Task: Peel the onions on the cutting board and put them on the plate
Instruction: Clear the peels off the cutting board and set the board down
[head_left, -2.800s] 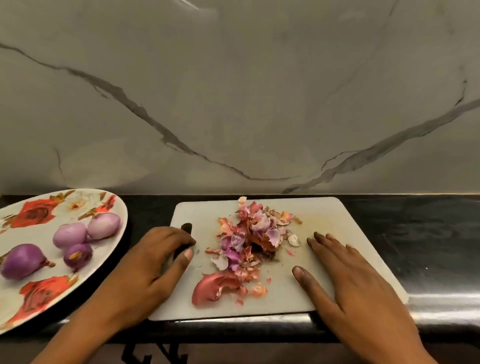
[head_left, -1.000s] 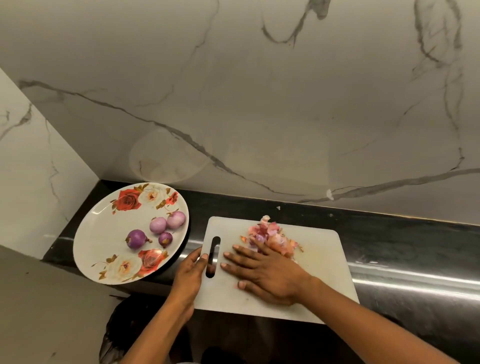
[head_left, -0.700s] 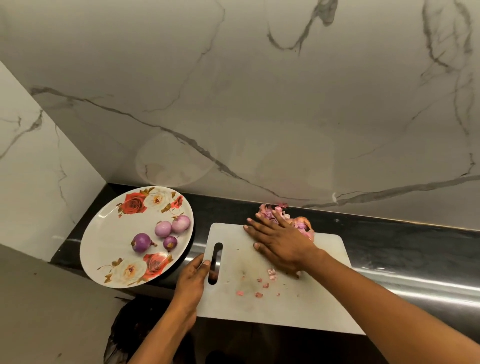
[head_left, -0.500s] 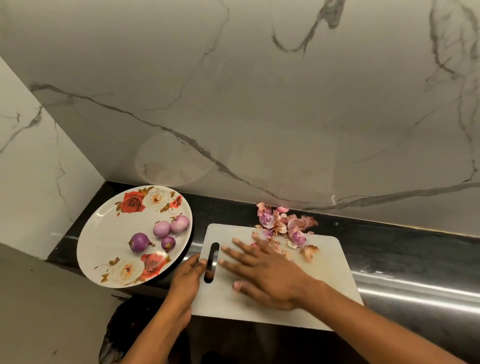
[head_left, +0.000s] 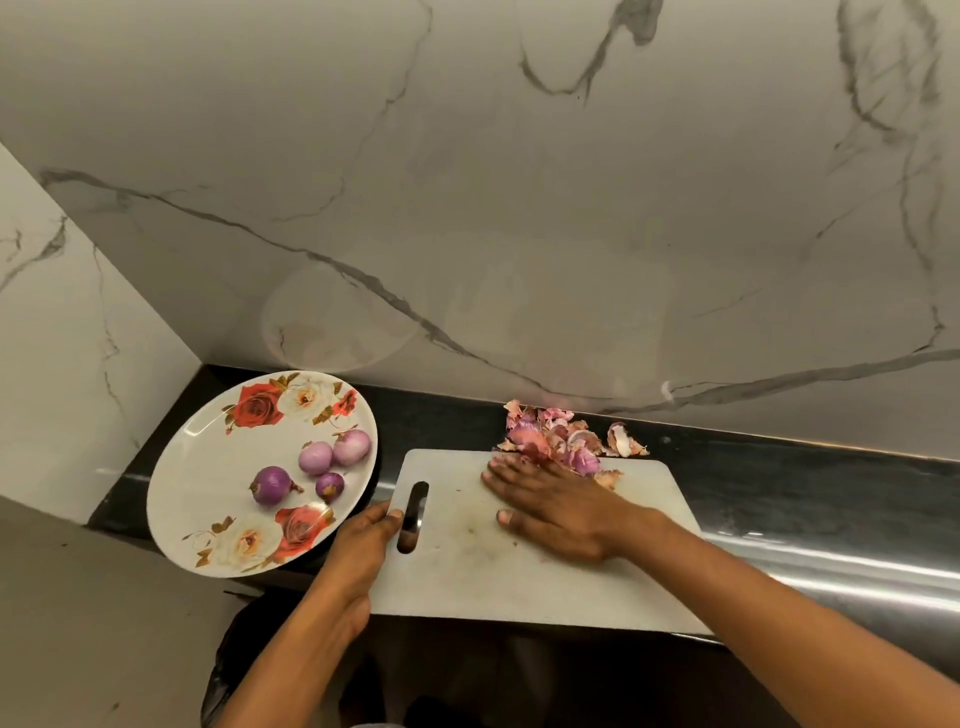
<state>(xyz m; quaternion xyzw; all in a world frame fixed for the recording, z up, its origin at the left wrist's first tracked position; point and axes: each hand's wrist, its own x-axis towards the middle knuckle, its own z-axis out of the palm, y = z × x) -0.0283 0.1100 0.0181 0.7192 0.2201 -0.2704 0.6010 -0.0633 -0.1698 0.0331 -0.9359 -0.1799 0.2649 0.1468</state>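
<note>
Several peeled purple onions (head_left: 317, 470) lie on the floral plate (head_left: 208, 467) at the left of the black counter. The white cutting board (head_left: 467, 571) sits to its right, with no onions on it. My left hand (head_left: 363, 540) grips the board's left edge beside the handle slot. My right hand (head_left: 550, 501) lies flat on the board with straight fingers, its fingertips against a pile of onion skins (head_left: 561, 436). That pile sits at the board's far edge and spills onto the counter behind.
A grey marble wall (head_left: 519, 208) rises right behind the counter, and a side wall closes in the left corner. The black counter (head_left: 805, 499) runs on to the right of the board. A dark bag (head_left: 228, 670) sits below the counter's front edge.
My right hand has swept forward across the board again, pushing the onion skins toward the far edge and onto the counter. My left hand has kept its grip on the board's left edge.
</note>
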